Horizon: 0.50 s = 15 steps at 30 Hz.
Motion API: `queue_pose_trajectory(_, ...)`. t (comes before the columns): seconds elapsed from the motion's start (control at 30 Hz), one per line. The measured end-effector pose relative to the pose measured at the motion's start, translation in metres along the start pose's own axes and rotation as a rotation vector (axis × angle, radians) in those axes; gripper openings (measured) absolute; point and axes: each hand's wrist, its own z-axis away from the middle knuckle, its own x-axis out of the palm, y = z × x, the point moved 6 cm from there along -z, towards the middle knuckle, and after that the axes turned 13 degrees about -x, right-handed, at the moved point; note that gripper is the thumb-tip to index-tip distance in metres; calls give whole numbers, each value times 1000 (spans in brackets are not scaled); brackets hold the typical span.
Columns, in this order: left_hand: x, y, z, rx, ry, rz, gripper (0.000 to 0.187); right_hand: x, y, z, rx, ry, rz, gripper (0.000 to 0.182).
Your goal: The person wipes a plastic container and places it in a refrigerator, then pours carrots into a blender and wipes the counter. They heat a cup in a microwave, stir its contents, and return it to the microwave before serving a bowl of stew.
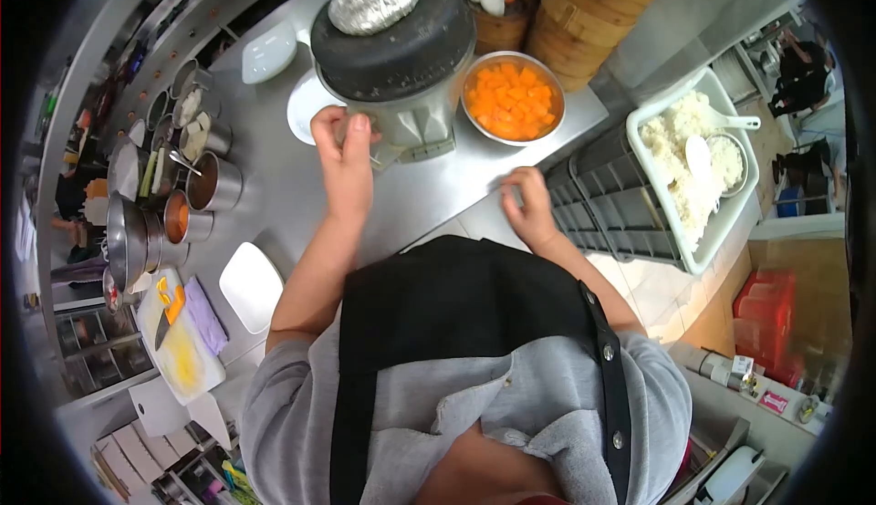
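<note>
Head view: left hand (345, 154) at the dark-lidded round vessel (394, 72), right hand (529, 208) apart from it

Vessel stands on the steel counter (278, 167), beyond both hands. Left hand is up at its near left side, fingertips at the lower edge. Thumb and fingers bent, close together; cannot tell whether they grip a part of the vessel or only rest against it. Right hand lower and to the right, near the counter's front edge, well apart from the vessel. Its fingers loosely curled, a gap at the thumb; nothing seen in it.

Vessel: broad black lid (397, 40), rounded, surface flecked with pale specks. Oval foil-covered lump (374, 0) on top, crinkled, bright silver. Below the lid, a paler grey, shiny body (415, 126), narrower toward the near side, with an angular foot. Material of the body unclear.

About it: steel bowl (514, 140) just to the right, filled with orange cubes (513, 102); bamboo steamers (584, 26) behind that, stacked. White round plate (304, 108) at the vessel's left, partly hidden. White dish (270, 55) farther left. Right of the right hand, grey crates (607, 208) and a white tub (664, 199) of cooked rice (680, 163).
</note>
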Motion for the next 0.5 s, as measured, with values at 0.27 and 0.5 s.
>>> queue_pose_trajectory(0.27, 25, 159, -18, 626, -89, -805, 59, -59, 72, 12, 529, 547, -483, 6)
queue_pose_trajectory(0.5, 82, 153, -50, 467, -562, -1190, 106, -59, 44, -26, 469, 520, -534, 7)
